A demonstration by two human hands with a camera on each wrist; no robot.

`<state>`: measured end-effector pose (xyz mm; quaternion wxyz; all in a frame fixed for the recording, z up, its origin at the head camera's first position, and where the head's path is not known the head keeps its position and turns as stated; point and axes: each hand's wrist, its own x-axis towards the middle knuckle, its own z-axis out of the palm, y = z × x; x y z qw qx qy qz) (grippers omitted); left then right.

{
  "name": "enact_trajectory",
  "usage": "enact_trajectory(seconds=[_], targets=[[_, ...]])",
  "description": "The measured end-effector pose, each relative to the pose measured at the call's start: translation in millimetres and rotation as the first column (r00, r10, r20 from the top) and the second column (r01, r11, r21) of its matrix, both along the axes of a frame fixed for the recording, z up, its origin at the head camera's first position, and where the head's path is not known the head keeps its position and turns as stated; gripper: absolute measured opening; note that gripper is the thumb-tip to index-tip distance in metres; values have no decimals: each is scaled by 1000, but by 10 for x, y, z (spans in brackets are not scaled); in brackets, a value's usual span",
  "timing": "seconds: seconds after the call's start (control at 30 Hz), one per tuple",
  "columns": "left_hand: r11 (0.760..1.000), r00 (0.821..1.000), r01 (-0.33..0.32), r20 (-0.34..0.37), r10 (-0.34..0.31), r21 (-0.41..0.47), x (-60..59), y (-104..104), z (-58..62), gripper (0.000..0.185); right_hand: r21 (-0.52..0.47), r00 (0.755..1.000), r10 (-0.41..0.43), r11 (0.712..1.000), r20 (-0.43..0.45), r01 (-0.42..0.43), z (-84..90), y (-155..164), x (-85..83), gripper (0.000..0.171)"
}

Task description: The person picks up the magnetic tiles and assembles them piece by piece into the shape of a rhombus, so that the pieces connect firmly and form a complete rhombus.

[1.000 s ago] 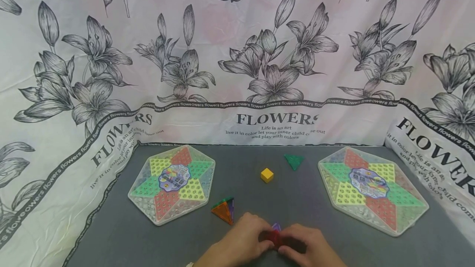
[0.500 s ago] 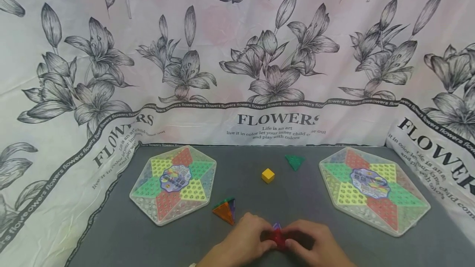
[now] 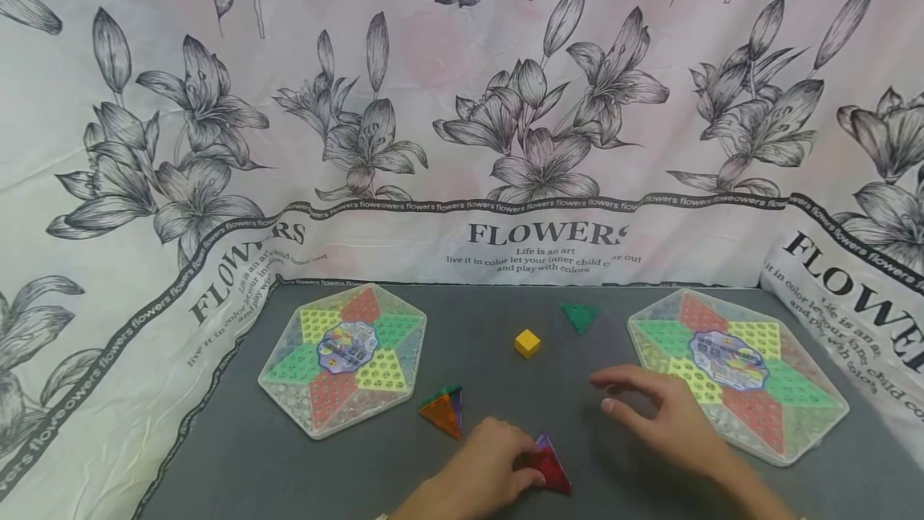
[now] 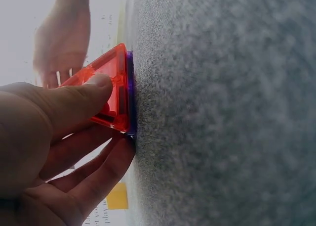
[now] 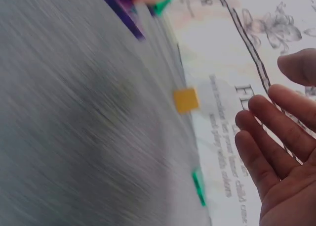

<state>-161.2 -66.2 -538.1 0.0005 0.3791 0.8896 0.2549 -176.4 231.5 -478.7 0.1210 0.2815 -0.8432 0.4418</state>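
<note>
While I watch from the head view, nearest first:

Left hand: my left hand grasps the red triangle tile at the near edge of the grey mat; thumb on its red face, fingers curled under, per the left wrist view. A purple tile edge shows beneath it against the mat.

Right hand: my right hand hovers released, fingers spread and relaxed, holding nothing.

Key relation: the red tile lies to the left and nearer than the right hand, well apart from it; only the left hand touches it.

Nearby: an orange-and-purple tile pyramid stands just left of the left hand.

Farther: a yellow cube and a green triangle lie ahead and left of the right hand, which is the nearer hand to both.

Boards: left checkers board and right checkers board flank the mat; their centre labels are too small to read.

Writing: the backdrop cloth reads "FLOWERS", "Life is an art", "live it in color let your inner child come out and play with colors".
</note>
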Motion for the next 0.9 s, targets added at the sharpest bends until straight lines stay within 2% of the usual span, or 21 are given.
enact_trajectory(seconds=[0.03, 0.1, 0.2, 0.4, 0.53, 0.6, 0.67, 0.77, 0.83, 0.9], targets=[[1000, 1000, 1, 4, -1, -7, -9, 2, -26, 22, 7, 1000, 1, 1000, 15, -1, 37, 35, -57, 36], [1000, 1000, 12, -25, -12, -7, -55, 7, -165, 22, 18, 999, -5, 1000, 43, 4, 96, 103, -179, 35], [1000, 998, 13, -54, -13, -3, -35, -2, -127, 20, 34, 996, -11, 999, 87, 8, 150, 198, -366, 35], [1000, 998, -1, -58, 0, -22, 71, -16, 189, 18, 68, 989, -41, 997, 142, 31, 199, 327, -717, 42], [1000, 998, -2, -65, 1, -23, 88, -28, 245, 18, 113, 987, -70, 992, 146, 53, 187, 342, -936, 51], [1000, 995, 6, -96, -9, -24, 69, -26, 183, 14, 129, 986, -83, 990, 145, 64, 169, 334, -1034, 53], [1000, 996, 9, -92, -12, -27, 71, -30, 201, 15, 134, 984, -94, 988, 151, 73, 144, 317, -1122, 55], [999, 993, 11, -115, -15, -35, 42, -32, 121, 14, 130, 978, -105, 988, 178, 83, 100, 281, -1239, 58], [999, 996, 2, -87, -5, -36, 41, -37, 131, 17, 125, 974, -110, 988, 198, 86, 72, 260, -1310, 61], [999, 996, 0, -89, -4, -35, 11, -35, 41, 16, 125, 971, -116, 988, 211, 91, 44, 239, -1381, 63]])
